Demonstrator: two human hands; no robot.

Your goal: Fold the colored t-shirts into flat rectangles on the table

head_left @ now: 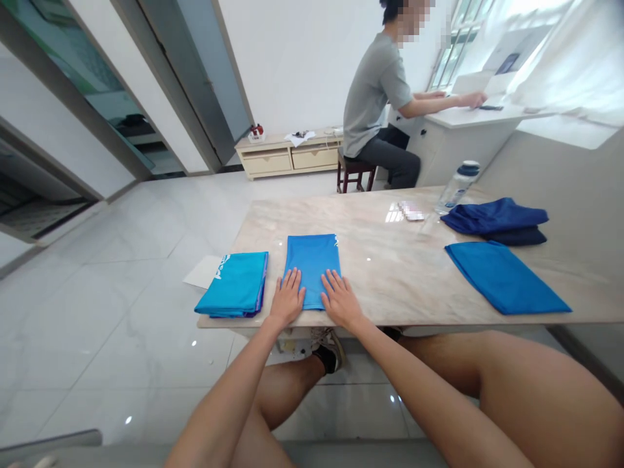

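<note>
A blue folded cloth (312, 253) lies flat on the table in front of me, with a bit of white print at its far right corner. My left hand (288, 296) rests palm down on its near left edge, fingers stretched out. On the near right edge lies my right hand (341, 298), also flat with its fingers extended. Left of the cloth sits a stack of folded cloths (234, 283), turquoise on top with white lettering and purple showing beneath. Another blue folded cloth (504, 276) is at the table's right, apart from both hands.
A dark blue crumpled cloth (497, 218) and a clear bottle (455, 188) with a dark cap stand at the back right of the marble-patterned table (390, 279). A person (373, 91) sits on a stool at a white counter beyond. A low cabinet (273, 162) lines the wall.
</note>
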